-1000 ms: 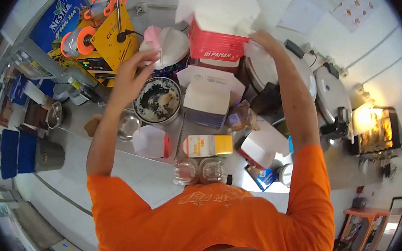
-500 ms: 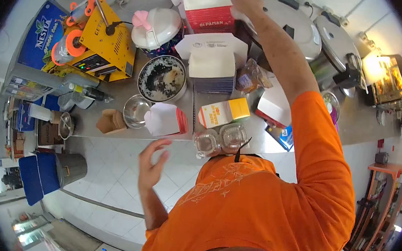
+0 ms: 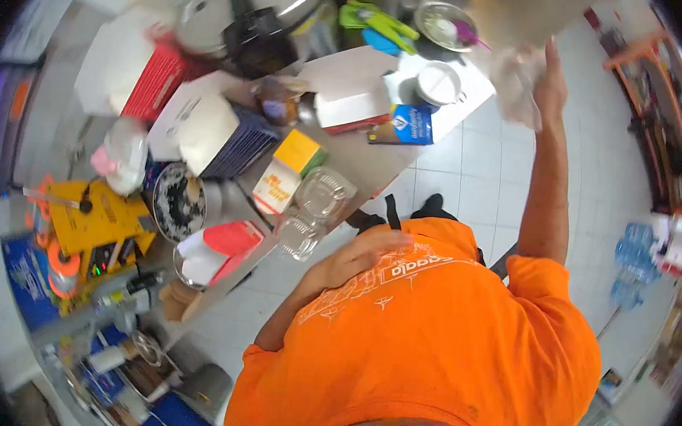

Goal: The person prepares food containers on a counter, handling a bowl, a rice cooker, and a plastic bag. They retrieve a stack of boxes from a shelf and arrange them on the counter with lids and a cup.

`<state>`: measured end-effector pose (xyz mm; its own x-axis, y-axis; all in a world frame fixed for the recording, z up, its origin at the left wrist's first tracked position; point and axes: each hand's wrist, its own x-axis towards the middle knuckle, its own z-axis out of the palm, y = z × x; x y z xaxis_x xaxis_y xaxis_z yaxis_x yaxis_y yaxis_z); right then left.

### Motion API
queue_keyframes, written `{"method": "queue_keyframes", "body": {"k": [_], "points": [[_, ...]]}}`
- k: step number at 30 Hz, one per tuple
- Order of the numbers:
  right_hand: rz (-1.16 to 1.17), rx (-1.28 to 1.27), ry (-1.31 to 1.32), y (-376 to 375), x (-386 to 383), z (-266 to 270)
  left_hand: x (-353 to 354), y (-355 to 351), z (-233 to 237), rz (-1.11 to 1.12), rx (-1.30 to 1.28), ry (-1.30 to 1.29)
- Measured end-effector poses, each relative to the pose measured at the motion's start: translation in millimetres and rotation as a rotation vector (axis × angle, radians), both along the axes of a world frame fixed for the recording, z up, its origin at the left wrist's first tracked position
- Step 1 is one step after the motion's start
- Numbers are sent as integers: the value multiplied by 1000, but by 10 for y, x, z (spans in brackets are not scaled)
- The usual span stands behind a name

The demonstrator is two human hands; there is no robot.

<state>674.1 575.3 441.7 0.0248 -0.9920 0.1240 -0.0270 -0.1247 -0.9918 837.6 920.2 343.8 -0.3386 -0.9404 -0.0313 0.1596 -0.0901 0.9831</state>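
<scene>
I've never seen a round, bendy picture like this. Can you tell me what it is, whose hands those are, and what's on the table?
It is one picture, taken by a small camera worn on a person's head and looking down. Its wide lens bends everything into a circle. There is no robot here, just a person with two bare hands. The big orange shape is that person's own shirt. The left hand lies flat on the shirt and holds nothing. The right hand is raised and grips a pale bag, which is too blurred to say more about. The counter is crowded. On it are clear plastic tubs, a yellow-and-white carton, a red-and-white box, a bowl and a yellow machine.
</scene>
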Motion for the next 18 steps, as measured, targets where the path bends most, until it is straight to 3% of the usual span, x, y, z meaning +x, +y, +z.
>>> {"method": "queue_keyframes", "body": {"k": [1,4,7,9,10,14,17,18], "points": [[-61,299,-219,-92,-473,-204,-146,-104,-81,-107,-13,156],[-28,425,-237,-38,-1886,-790,-611,-519,-37,-350,172,425],[-147,393,-75,37,-2815,-1266,-1223,-958,-5,-502,413,495],[-238,106,161,95,-3104,-1404,-1661,-1261,0,-572,547,494],[-274,-29,289,79,-3247,-1466,-1901,-1408,-16,-597,611,484],[-111,334,20,74,-3920,-2157,-2693,-1832,-141,-645,855,302],[-120,637,-252,172,-4371,-3248,-2913,-1830,-655,-542,1033,158],[-160,790,-353,260,-4511,-3668,-2979,-1854,-791,-561,806,-136]]}}
